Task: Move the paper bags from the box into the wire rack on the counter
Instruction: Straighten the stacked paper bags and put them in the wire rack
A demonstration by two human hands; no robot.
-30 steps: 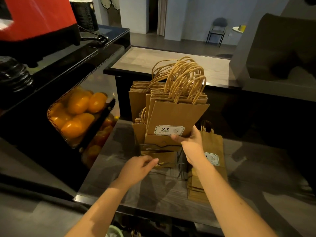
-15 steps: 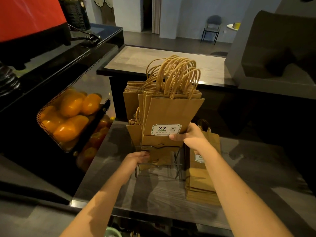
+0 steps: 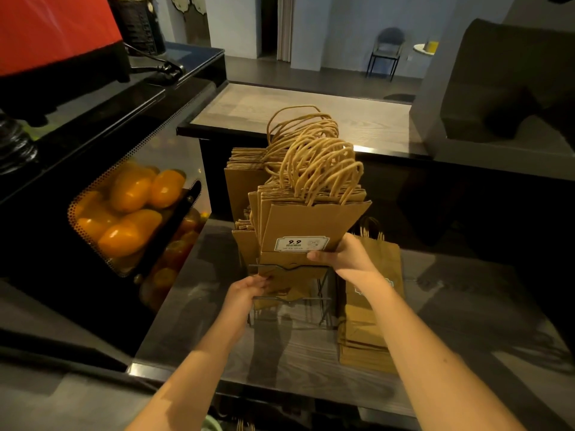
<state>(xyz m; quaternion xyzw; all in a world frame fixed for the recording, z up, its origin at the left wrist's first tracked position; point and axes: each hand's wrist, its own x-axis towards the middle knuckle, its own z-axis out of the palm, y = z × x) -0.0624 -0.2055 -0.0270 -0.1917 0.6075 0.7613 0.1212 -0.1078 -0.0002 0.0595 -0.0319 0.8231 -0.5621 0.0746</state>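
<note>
A bundle of brown paper bags (image 3: 311, 222) with twisted handles stands upright in the black wire rack (image 3: 323, 293) on the counter. My right hand (image 3: 345, 256) grips the bundle's right lower edge beside its white 9.9 label. My left hand (image 3: 245, 290) holds the rack's front left wire, touching the bags' bottom. More bags (image 3: 242, 178) stand in the rack behind. A flat stack of bags (image 3: 370, 331) lies on the counter right of the rack. The box is not in view.
A black juicer (image 3: 46, 213) with a window full of oranges (image 3: 130, 209) stands left of the rack. The grey counter (image 3: 466, 306) stretches right. A raised wooden ledge (image 3: 311, 116) runs behind. A dark bulky shape (image 3: 504, 82) sits at the back right.
My left hand moved forward from above the counter and took hold of the rack's front left. The bundle sank a little lower into the rack, with my right hand still on it.
</note>
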